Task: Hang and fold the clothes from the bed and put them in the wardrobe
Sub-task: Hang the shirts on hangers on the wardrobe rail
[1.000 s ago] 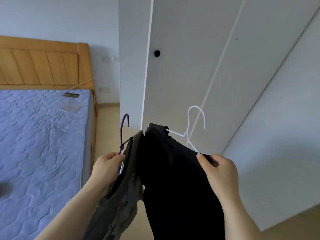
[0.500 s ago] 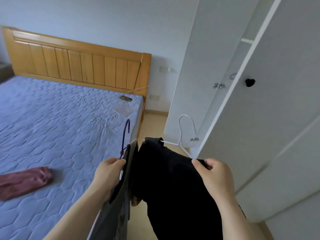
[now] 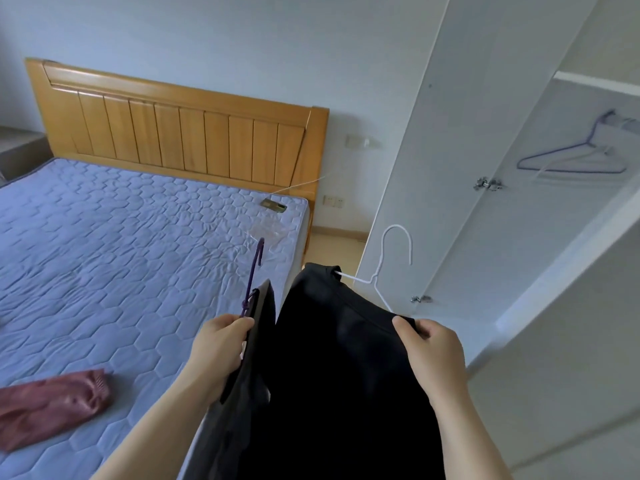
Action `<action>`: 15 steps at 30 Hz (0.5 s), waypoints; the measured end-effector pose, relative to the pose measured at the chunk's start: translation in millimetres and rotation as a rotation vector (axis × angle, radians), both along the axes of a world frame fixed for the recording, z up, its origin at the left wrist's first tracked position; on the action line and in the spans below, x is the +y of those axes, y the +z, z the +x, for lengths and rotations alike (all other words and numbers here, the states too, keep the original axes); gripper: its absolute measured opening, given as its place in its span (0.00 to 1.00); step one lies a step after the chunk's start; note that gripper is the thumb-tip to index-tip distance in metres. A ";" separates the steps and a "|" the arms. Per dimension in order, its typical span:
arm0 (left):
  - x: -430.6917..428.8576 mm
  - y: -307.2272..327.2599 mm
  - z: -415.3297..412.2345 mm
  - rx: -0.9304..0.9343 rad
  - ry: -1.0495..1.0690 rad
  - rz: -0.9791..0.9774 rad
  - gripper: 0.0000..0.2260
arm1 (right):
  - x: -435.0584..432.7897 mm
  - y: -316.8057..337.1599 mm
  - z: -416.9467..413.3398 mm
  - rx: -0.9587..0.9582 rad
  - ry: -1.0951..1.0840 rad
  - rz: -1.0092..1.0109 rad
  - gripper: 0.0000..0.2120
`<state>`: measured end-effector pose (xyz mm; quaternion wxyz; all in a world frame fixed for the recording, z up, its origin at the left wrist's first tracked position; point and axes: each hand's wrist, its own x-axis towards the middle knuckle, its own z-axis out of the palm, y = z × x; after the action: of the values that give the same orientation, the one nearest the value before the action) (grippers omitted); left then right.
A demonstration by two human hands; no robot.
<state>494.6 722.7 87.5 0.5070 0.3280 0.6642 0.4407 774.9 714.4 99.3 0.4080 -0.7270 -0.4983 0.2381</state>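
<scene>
Wardrobe [image 3: 554, 220] rail [image 3: 627, 123] now in view, far right; hanging looks next. Left hand [image 3: 221, 348] grips purple hanger [image 3: 254, 271]; right hand [image 3: 433, 355] pinches black garment [image 3: 339, 358] on white hanger [image 3: 384, 268].

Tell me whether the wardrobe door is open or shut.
Open: the wardrobe door is swung out, showing hangers hung inside.

Count stands at two hands, left hand [image 3: 221, 348] and right hand [image 3: 433, 355]; three garments, grey garment [image 3: 242, 414], black garment [image 3: 339, 375] and red garment [image 3: 52, 407]; two held hangers, purple hanger [image 3: 254, 271] and white hanger [image 3: 381, 268]; at least two wardrobe hangers [image 3: 568, 157]; one bed [image 3: 121, 237]; one wardrobe [image 3: 433, 150].
</scene>
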 end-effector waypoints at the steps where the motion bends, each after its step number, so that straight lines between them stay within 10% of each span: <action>1: 13.4 1.4 3.1 0.008 -0.007 0.009 0.09 | 14.8 -0.2 2.8 -0.003 0.005 0.001 0.22; 15: 205.9 9.6 73.6 0.038 -0.133 0.062 0.08 | 177.6 8.5 64.2 0.035 -0.101 -0.009 0.20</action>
<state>568.2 928.6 97.1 0.5121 0.3952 0.6366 0.4199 839.1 892.0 107.7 0.4248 -0.7487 -0.4527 0.2324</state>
